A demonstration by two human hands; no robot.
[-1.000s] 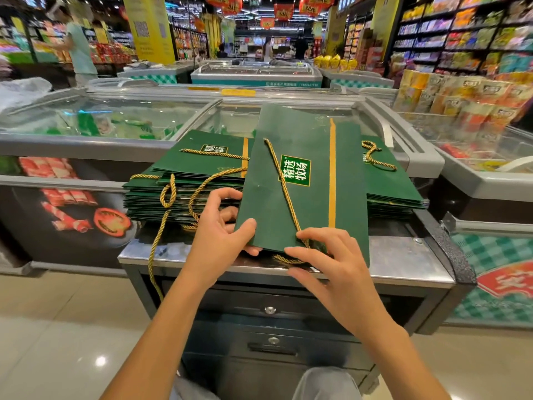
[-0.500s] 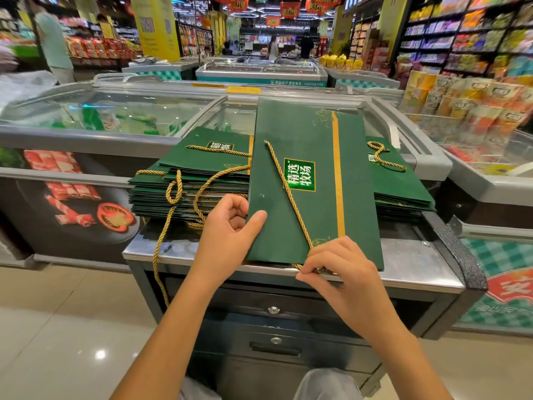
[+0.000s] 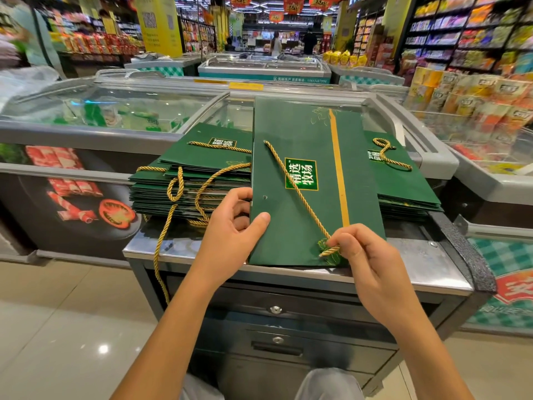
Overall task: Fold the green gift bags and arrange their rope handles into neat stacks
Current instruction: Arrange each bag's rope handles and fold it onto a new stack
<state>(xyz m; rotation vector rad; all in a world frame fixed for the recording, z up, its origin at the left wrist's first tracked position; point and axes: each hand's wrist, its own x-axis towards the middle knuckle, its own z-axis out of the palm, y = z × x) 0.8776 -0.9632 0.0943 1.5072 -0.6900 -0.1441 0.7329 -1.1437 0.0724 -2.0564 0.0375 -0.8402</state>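
Flat green gift bag (image 3: 311,215) lay lengthwise on metal table (image 3: 432,267), btwn two bag stacks (image 3: 187,183). L hand (image 3: 230,238) gripped its left edge, thumb on top, fingers (image 3: 238,196) curled under. R hand (image 3: 372,264) pinched the gold rope handle (image 3: 300,194) at the bag's near edge.

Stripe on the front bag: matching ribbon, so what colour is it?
The stripe is golden orange on the dark green bag; head view.
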